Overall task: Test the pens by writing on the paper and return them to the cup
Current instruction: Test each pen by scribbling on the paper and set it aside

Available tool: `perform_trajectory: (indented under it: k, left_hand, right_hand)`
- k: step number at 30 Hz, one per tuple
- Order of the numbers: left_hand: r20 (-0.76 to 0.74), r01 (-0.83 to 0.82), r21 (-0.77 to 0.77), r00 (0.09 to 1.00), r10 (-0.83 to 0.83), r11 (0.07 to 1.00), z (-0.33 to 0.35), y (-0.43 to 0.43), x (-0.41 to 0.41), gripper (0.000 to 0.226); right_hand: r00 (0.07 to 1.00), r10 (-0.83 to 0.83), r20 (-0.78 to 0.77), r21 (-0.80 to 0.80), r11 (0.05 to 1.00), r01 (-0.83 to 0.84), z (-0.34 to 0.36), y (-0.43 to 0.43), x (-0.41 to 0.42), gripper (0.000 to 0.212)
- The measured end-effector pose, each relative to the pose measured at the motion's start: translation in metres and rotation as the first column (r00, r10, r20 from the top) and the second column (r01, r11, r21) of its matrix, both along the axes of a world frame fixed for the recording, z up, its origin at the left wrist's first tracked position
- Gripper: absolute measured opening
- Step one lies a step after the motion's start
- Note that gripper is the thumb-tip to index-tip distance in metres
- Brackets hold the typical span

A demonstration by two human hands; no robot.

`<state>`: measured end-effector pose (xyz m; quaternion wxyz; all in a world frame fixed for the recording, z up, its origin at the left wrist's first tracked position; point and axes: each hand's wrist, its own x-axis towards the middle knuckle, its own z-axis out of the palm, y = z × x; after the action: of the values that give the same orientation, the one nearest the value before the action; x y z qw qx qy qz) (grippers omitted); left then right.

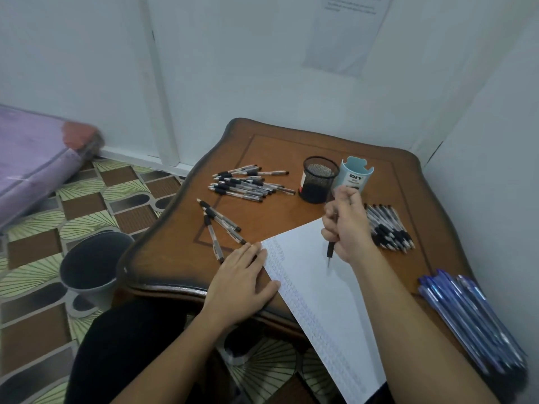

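Note:
My right hand (348,225) grips a black pen (331,248), tip pointing down just over the white paper (318,290). The sheet lies diagonally on the wooden table (274,153) and overhangs its near edge; rows of small writing run along its left side. My left hand (243,279) rests flat on the paper's left edge, fingers straight. Behind my right hand stand a black mesh cup (318,179) and a light blue cup (354,177). A pile of black pens (248,183) lies at the back left, three more pens (220,225) nearer, another pile of pens (389,227) right of my hand.
A bundle of blue pens (472,319) lies at the table's right front corner, close to my right forearm. A grey bin (92,265) stands on the patterned floor left of the table. A purple mattress (32,158) lies at far left. White walls enclose the back and right.

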<state>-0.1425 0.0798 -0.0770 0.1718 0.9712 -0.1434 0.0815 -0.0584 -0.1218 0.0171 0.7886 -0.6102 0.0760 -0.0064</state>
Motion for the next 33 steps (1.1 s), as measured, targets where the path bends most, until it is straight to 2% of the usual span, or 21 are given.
perform_trajectory:
  k: [2, 5, 7, 8, 10, 12, 15, 20, 24, 27, 31, 33]
  left_hand:
    - [0.005, 0.003, -0.001, 1.000, -0.003, 1.000, 0.000, 0.000, 0.000, 0.089]
    - [-0.005, 0.011, -0.001, 1.000, -0.011, 1.000, 0.000, 0.000, 0.000, 0.088]
    - [-0.008, 0.003, 0.010, 1.000, -0.003, 1.000, 0.000, 0.000, 0.000, 0.084]
    - [-0.006, -0.001, 0.014, 1.000, 0.001, 1.000, -0.001, 0.000, 0.000, 0.082]
    - [-0.004, -0.001, 0.012, 1.000, 0.001, 1.000, -0.001, 0.000, 0.000, 0.076]
    - [-0.004, 0.006, 0.007, 1.000, -0.006, 1.000, -0.001, 0.000, 0.000, 0.072]
    - [-0.013, 0.011, -0.021, 1.000, -0.011, 1.000, 0.000, 0.000, -0.001, 0.070]
    - [-0.021, 0.043, -0.095, 0.999, -0.045, 0.995, 0.001, 0.002, -0.002, 0.067]
    - [-0.011, 0.058, -0.110, 0.998, -0.060, 0.992, -0.001, 0.003, -0.004, 0.070]
    - [-0.011, 0.071, -0.100, 0.997, -0.072, 0.992, -0.002, 0.001, -0.005, 0.068]
    - [-0.028, 0.054, -0.111, 0.998, -0.058, 0.992, -0.001, 0.001, -0.005, 0.068]
    - [-0.032, 0.048, -0.118, 0.998, -0.052, 0.992, -0.001, 0.000, -0.005, 0.068]
  right_hand:
    - [1.000, 0.011, 0.028, -0.026, 1.000, -0.010, -0.007, -0.002, -0.006, 0.021]
    - [0.998, 0.010, 0.063, 0.024, 1.000, -0.011, -0.011, -0.001, -0.014, 0.015]
    - [1.000, 0.013, 0.021, 0.123, 0.992, -0.015, -0.014, 0.001, -0.016, 0.029]
    - [1.000, 0.009, -0.009, 0.116, 0.993, -0.008, -0.018, 0.001, -0.015, 0.039]
    - [0.998, -0.005, -0.058, -0.013, 1.000, 0.004, -0.024, 0.000, -0.017, 0.058]
    - [0.996, 0.023, -0.084, -0.102, 0.994, -0.031, -0.032, -0.001, -0.022, 0.064]
    - [0.992, 0.103, -0.074, -0.143, 0.983, -0.113, -0.042, -0.004, -0.032, 0.051]
    - [0.998, 0.061, -0.033, -0.245, 0.967, -0.068, -0.056, -0.012, -0.045, 0.020]
    - [0.993, 0.110, -0.050, -0.170, 0.979, -0.117, -0.058, -0.020, -0.059, 0.019]
    - [0.990, 0.127, -0.064, -0.252, 0.958, -0.140, -0.064, -0.022, -0.068, 0.011]
    - [0.987, 0.161, -0.004, -0.481, 0.865, -0.143, -0.061, -0.017, -0.070, 0.014]
    - [0.985, 0.170, 0.015, -0.471, 0.871, -0.143, -0.059, -0.013, -0.071, 0.018]
